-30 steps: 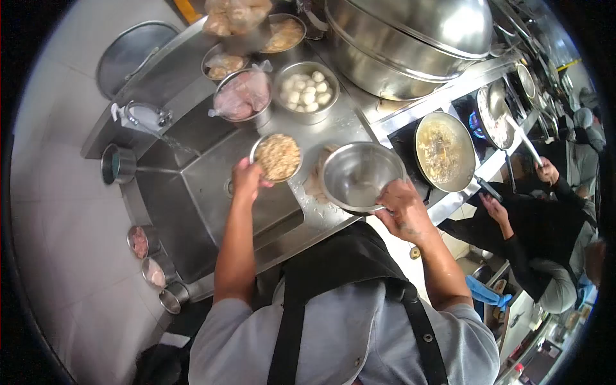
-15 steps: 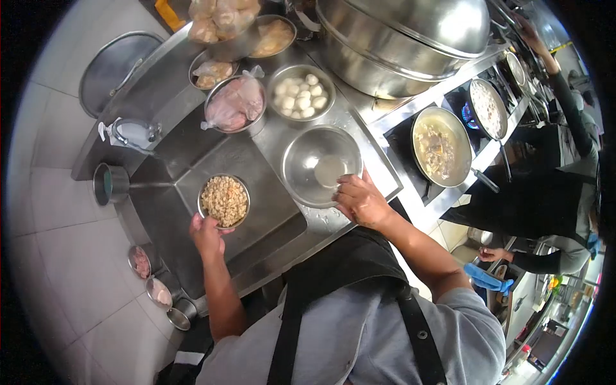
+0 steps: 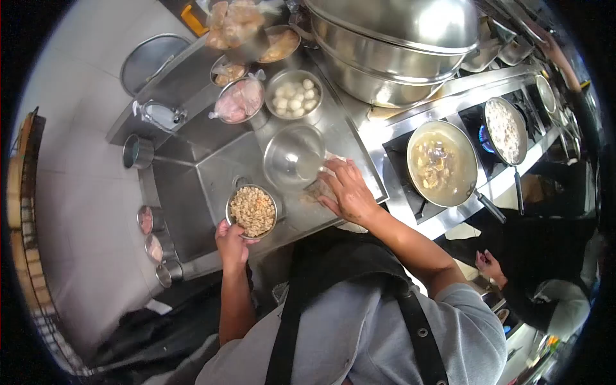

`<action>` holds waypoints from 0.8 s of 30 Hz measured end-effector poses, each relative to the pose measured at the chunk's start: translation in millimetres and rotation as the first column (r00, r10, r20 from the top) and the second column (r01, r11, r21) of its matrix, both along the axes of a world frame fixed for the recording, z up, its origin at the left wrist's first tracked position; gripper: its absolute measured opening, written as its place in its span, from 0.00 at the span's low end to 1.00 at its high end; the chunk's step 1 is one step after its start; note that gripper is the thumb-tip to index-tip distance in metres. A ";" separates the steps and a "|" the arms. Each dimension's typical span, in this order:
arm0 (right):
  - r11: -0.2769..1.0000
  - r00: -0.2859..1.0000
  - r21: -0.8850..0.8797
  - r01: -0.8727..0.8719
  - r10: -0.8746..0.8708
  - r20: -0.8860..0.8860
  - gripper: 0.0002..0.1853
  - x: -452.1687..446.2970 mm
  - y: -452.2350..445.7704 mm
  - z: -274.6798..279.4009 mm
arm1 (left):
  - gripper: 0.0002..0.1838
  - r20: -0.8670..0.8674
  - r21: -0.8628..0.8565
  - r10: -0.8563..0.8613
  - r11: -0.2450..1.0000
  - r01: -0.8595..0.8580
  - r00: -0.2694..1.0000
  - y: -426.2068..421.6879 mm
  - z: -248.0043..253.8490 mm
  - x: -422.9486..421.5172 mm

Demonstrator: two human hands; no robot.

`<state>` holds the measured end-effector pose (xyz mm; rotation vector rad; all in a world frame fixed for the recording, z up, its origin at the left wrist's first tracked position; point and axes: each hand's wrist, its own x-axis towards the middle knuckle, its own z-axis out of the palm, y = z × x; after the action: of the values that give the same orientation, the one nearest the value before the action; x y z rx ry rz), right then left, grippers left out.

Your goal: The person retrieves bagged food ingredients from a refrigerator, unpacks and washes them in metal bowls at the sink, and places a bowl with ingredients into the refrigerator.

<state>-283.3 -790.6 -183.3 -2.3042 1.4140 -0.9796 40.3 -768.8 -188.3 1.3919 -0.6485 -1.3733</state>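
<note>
My left hand (image 3: 232,244) is closed on the rim of a small metal bowl (image 3: 272,226) filled with pale brown crumbly food (image 3: 252,210), held level over the sink's near side (image 3: 224,173). My right hand (image 3: 350,191) is beside a larger shiny metal mixing bowl (image 3: 292,157) on the steel counter. Its fingers are stretched out and apart, with the fingertips at that bowl's right rim; whether they touch it I cannot tell. Nothing solid shows inside the mixing bowl. Some pale, wet-looking stuff lies on the counter by my right fingers.
Behind stand a bowl of white balls (image 3: 295,96), a bowl of bagged pink meat (image 3: 239,101) and a large steamer pot (image 3: 385,58). Pans (image 3: 443,163) sit on the stove at right, one burner lit. A co-worker's hand (image 3: 491,268) is at lower right.
The view has shifted. The mixing bowl has slid left over the counter, and my right fingers have loosened from its rim and spread. My left hand still holds the food bowl, now nearer the mixing bowl.
</note>
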 end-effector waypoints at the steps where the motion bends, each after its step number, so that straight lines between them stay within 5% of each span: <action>1: 1.000 0.997 -0.015 -0.021 0.022 0.076 0.28 -6.6 2.3 -1.5 | 0.13 -0.004 0.027 0.019 0.999 -0.019 1.000 13.0 0.9 -9.2; 4: 0.994 0.971 -0.039 -0.100 0.106 0.215 0.21 -24.8 19.5 6.7 | 0.15 0.062 0.049 0.102 0.993 -0.105 0.993 52.5 6.7 -50.3; 7: 0.969 0.920 0.209 -0.130 0.039 0.390 0.20 -26.9 43.8 -7.0 | 0.17 0.012 0.032 0.003 0.999 -0.004 1.000 84.5 -5.1 -70.7; 9: 0.669 0.894 0.662 -0.337 0.007 0.447 0.22 -27.4 53.8 3.0 | 0.22 0.001 0.056 -0.028 0.998 0.028 1.000 99.2 -13.7 -78.0; 11: 0.648 0.896 0.674 -0.354 0.029 0.442 0.22 -21.3 66.6 -0.8 | 0.22 0.039 0.080 0.081 0.993 -0.084 0.996 110.0 -13.4 -97.7; 24: 0.742 0.931 0.668 -0.052 -0.207 0.301 0.13 -54.3 105.6 -0.1 | 0.13 -0.063 0.007 -0.098 0.995 0.099 0.993 111.1 -20.6 -166.0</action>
<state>-337.6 -684.9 -183.4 -1.4604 1.4068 -0.6954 -125.8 -657.7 -208.9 1.3342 -0.6775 -1.4938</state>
